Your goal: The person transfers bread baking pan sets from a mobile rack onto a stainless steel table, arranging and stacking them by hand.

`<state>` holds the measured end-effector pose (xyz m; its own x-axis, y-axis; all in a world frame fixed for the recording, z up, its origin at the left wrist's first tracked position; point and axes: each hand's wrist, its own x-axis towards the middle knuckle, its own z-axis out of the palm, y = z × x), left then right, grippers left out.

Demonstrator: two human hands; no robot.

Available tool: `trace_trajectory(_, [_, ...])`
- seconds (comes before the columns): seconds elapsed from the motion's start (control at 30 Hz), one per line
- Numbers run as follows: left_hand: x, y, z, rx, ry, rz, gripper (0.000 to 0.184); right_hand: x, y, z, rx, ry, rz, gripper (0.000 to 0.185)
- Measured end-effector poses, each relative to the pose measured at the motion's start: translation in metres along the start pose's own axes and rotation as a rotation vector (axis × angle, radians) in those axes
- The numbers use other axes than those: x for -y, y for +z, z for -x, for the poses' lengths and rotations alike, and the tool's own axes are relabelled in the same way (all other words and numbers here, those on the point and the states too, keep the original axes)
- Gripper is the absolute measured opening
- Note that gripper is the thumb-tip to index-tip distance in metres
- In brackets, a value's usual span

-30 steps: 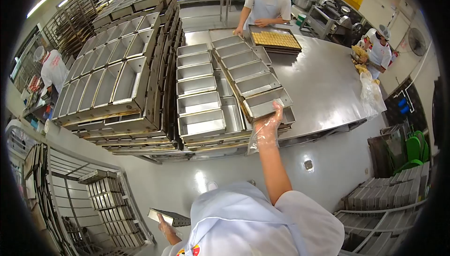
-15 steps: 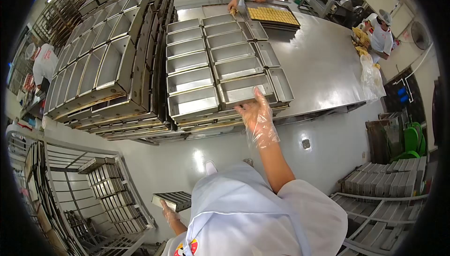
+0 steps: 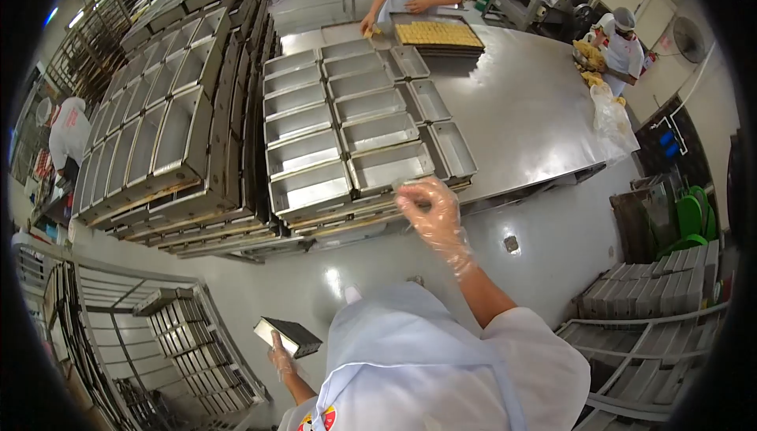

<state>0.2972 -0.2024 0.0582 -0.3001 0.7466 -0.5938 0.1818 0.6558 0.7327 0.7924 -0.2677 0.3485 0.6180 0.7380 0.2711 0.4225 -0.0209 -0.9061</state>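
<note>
Low at the left, my gloved left hand (image 3: 282,358) is closed on the end of a strapped loaf pan (image 3: 298,339), held tilted beside my apron above the floor. My right hand (image 3: 434,216), in a clear plastic glove, has thumb and fingers drawn together in a pinch in front of the nearest loaf pans (image 3: 390,169) on the table. Whether anything is between those fingertips I cannot make out. The pans on the table lie in joined rows, mouths up, stacked in layers; the insides that show hold nothing.
A tall stack of loaf pans (image 3: 142,135) rises at the left. The steel table (image 3: 520,108) bears a tray of yellow pieces (image 3: 438,34), with a co-worker's hand (image 3: 368,25) nearby. Racks stand at lower left (image 3: 118,328) and lower right (image 3: 631,352). Another person (image 3: 624,52) works at the far right.
My right hand has drawn back from the nearest pan, its fingers going from spread to pinched. The pan in my left hand has turned, showing more of its side. The view has shifted slightly.
</note>
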Motion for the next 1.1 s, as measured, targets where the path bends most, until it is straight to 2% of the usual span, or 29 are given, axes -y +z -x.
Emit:
trace_trajectory(0.03, [0.009,0.0,-0.017,0.045,0.025,-0.017,0.103,-0.001,-0.006,-0.007,-0.041,-0.233,0.377,0.042])
trace_trajectory(0.13, [-0.01,0.01,-0.005,0.059,0.036,-0.036,0.109,-0.011,-0.006,-0.03,0.091,-0.493,0.718,0.037])
trace_trajectory(0.17, [-0.003,0.01,-0.021,0.056,0.034,-0.096,0.113,-0.012,-0.004,-0.031,0.161,-0.446,0.684,0.026])
trace_trajectory(0.27, [0.015,0.017,-0.047,0.056,0.03,-0.046,0.112,-0.007,0.0,-0.038,0.203,-0.365,0.659,0.018])
trace_trajectory(0.3, [0.022,0.018,-0.052,0.049,0.024,-0.037,0.111,-0.014,0.002,-0.041,0.18,-0.406,0.628,0.017])
trace_trajectory(0.4, [0.024,0.019,-0.046,0.068,0.016,-0.01,0.106,-0.016,0.009,-0.042,0.141,-0.443,0.572,0.015])
trace_trajectory(0.5, [0.013,0.022,-0.025,0.17,0.027,0.083,0.097,-0.017,0.009,-0.045,0.256,-0.376,0.607,0.013])
trace_trajectory(0.6, [-0.008,0.032,0.006,0.063,0.105,0.008,0.083,-0.006,0.01,-0.045,0.311,-0.366,0.58,0.016])
trace_trajectory(0.63, [-0.012,0.033,0.011,0.088,0.072,0.009,0.075,-0.007,0.01,-0.047,0.301,-0.388,0.568,0.016])
trace_trajectory(0.7, [-0.01,0.035,0.01,0.097,0.092,-0.031,0.075,-0.011,0.012,-0.046,0.281,-0.429,0.539,0.018])
trace_trajectory(0.73, [-0.006,0.033,0.008,0.099,0.103,-0.052,0.074,-0.003,0.013,-0.044,0.19,-0.465,0.512,0.019])
trace_trajectory(0.77, [0.035,0.029,-0.041,0.119,0.037,-0.056,0.076,0.013,0.013,-0.04,0.097,-0.502,0.483,0.021])
trace_trajectory(0.83, [0.041,0.036,-0.05,-0.02,0.098,-0.219,0.074,0.023,0.011,-0.032,-0.028,-0.608,0.429,0.029])
trace_trajectory(0.87, [0.046,0.042,-0.05,-0.088,0.126,-0.303,0.073,0.025,0.006,-0.024,0.045,-0.613,0.417,0.03])
trace_trajectory(0.9, [-0.023,0.048,0.025,-0.013,0.164,-0.238,0.074,0.027,-0.001,-0.016,0.119,-0.614,0.404,0.03])
trace_trajectory(0.93, [-0.057,0.055,0.057,0.045,0.167,-0.257,0.075,0.027,-0.003,-0.009,0.192,-0.613,0.389,0.031])
trace_trajectory(0.97, [-0.082,0.058,0.078,0.102,0.17,-0.28,0.076,0.018,-0.001,-0.007,0.23,-0.725,0.344,0.03])
trace_trajectory(1.0, [-0.093,0.059,0.085,0.159,0.176,-0.307,0.078,0.008,0.003,0.0,0.266,-0.692,0.319,0.029])
trace_trajectory(1.03, [-0.072,0.055,0.054,0.31,0.175,-0.23,0.082,-0.002,0.007,0.01,0.3,-0.657,0.294,0.028])
trace_trajectory(1.1, [-0.085,0.042,0.044,0.378,0.266,-0.252,0.086,-0.024,0.009,0.025,0.329,-0.653,0.323,0.032])
